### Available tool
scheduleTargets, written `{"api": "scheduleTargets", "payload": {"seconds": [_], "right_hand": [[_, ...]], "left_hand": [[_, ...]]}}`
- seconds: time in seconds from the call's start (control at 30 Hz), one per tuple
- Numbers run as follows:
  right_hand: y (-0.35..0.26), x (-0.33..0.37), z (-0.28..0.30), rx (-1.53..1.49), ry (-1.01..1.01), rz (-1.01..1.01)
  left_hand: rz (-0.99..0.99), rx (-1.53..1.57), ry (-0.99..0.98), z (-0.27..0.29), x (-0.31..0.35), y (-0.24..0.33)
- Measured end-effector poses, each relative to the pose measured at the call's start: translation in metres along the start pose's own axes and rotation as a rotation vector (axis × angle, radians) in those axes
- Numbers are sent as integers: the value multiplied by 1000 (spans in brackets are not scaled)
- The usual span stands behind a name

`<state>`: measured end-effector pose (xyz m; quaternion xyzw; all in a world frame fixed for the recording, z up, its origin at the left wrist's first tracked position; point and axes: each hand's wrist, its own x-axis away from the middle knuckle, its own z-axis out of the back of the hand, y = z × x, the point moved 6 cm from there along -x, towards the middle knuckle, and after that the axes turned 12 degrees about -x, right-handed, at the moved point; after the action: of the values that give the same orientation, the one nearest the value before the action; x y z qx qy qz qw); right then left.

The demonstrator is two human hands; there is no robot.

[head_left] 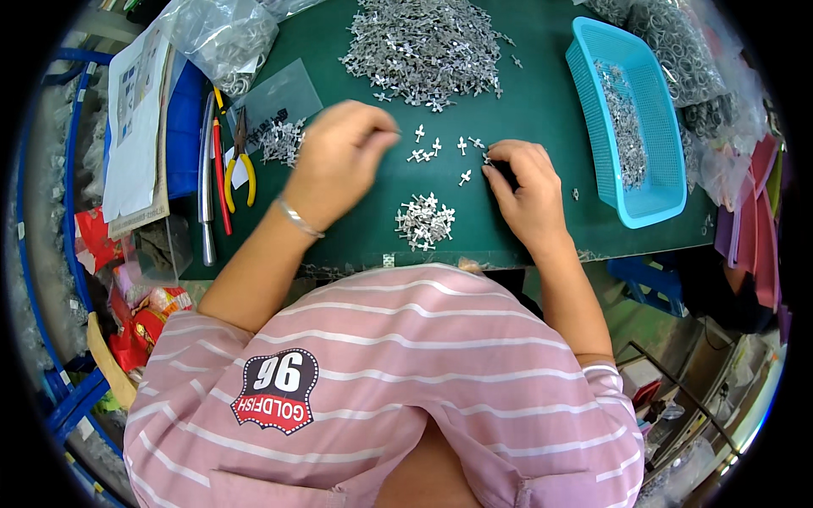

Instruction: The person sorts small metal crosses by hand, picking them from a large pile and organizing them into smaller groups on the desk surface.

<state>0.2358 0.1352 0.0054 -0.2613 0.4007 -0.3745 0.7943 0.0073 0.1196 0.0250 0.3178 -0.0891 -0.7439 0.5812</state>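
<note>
Held the left hand (339, 161) above the green table (364, 220), just left of the loose metal crosses (465, 178), with fingers bent in toward the thumb and tips too blurred to read. Could not tell there a grasp on a piece from a bare curl. Wore a silver bracelet (301, 218) on that wrist. Set the right hand (529, 190) on the other side of the crosses, with thumb and fingertips curved close about one small cross (487, 159); could not tell a pinch from a mere touch. Had the loose crosses spread between both hands, some singly, some close together. Had a small pile of crosses (425, 222) nearer the body, and a big heap of metal pieces (428, 51) at the far side. Saw more small pieces in the blue basket (656, 215) on the right. Had yellow-handled pliers (240, 154) on the left, beside a red-handled tool (222, 182) and a metal rod (207, 186).
</note>
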Motion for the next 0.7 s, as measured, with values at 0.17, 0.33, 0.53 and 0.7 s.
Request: {"api": "scheduleTargets", "payload": {"seconds": [0.17,0.33,0.53,0.7], "right_hand": [[1,4,-7,-46,-67,-53],[-12,-10,-13,-69,-51,0],[-15,-26,-40,-53,-79,82],[-18,-27,-43,-16,-174,67]], "left_hand": [[294,-221,-36,48,26,-71],[228,-209,28,54,34,-76],[-105,-31,-86,-13,5,5],[-106,-57,-93,-35,12,8]]}}
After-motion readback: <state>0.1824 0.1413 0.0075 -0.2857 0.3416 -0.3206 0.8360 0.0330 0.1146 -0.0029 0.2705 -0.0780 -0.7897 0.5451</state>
